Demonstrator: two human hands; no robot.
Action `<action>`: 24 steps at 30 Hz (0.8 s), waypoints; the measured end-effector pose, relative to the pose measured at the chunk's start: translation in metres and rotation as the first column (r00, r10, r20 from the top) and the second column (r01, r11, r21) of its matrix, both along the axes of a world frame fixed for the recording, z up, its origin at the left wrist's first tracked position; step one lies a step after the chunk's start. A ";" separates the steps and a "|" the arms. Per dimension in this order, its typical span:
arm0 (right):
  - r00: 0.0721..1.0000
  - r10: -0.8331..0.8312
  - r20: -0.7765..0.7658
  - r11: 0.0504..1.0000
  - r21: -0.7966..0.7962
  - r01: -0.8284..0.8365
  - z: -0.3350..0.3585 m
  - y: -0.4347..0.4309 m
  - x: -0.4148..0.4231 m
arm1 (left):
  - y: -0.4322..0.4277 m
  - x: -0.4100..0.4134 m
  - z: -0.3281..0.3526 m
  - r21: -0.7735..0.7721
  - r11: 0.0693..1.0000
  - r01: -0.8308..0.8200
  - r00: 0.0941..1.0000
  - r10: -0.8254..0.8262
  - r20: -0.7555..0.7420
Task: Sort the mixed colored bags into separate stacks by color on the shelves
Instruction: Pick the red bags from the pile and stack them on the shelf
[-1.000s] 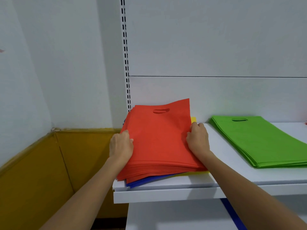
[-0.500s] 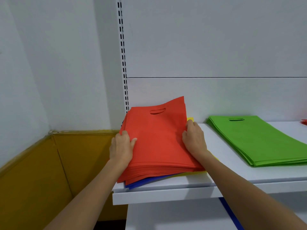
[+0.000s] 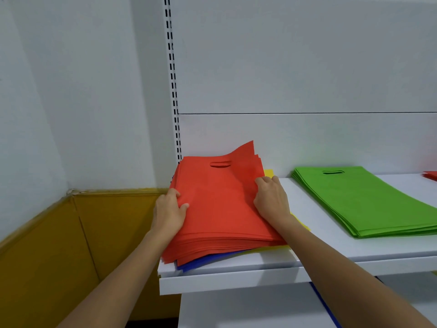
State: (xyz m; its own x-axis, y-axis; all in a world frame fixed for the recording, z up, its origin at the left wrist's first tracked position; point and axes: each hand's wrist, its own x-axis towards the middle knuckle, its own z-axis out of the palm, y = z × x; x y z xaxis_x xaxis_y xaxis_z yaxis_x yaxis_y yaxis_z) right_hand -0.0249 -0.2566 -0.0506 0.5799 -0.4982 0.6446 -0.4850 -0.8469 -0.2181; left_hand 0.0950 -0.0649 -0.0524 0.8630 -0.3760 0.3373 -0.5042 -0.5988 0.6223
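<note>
A thick stack of red bags (image 3: 220, 204) lies at the left end of the white shelf (image 3: 307, 254), on top of blue bags (image 3: 203, 261) and yellow bags (image 3: 268, 172) that peek out beneath. My left hand (image 3: 169, 211) grips the red stack's left edge, thumb on top. My right hand (image 3: 272, 197) grips its right edge, fingers curled over the top bags. The stack's far right corner is lifted and bent upward. A neat stack of green bags (image 3: 364, 200) lies further right on the same shelf.
A bit of another red stack (image 3: 431, 175) shows at the far right edge. A slotted shelf upright (image 3: 173, 91) stands behind the red stack. White wall with a yellow lower band (image 3: 59, 245) is to the left. A lower shelf (image 3: 248, 308) sits beneath.
Both hands have closed more tightly on the red stack's edges, and the stack's far right corner has lifted and curled upward. The green stack has not moved.
</note>
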 end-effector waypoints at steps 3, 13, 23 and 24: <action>0.995 -0.061 -0.073 0.994 0.089 0.067 0.001 -0.001 -0.002 | 0.000 0.003 0.009 -0.020 1.000 -0.002 0.999 0.001 -0.050; 0.985 -0.104 -0.141 0.991 -0.093 0.092 0.005 0.004 -0.004 | -0.006 0.011 0.015 -0.021 0.999 -0.047 0.992 0.044 -0.118; 0.993 -0.021 -0.118 0.997 -0.076 0.012 0.004 0.001 0.001 | 0.000 0.009 0.010 0.063 0.998 -0.019 0.998 0.015 0.057; 0.996 0.011 -0.089 0.999 -0.042 -0.015 0.004 0.000 0.000 | 0.001 0.011 0.009 0.042 0.999 -0.011 0.998 0.008 0.055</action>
State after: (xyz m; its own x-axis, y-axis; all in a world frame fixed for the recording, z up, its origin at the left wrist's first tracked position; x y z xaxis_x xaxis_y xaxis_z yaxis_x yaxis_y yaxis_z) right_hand -0.0250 -0.2561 -0.0468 0.6423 -0.4630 0.6108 -0.4895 -0.8610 -0.1381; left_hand 0.1056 -0.0636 -0.0432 0.8475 -0.3827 0.3678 -0.5307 -0.6291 0.5680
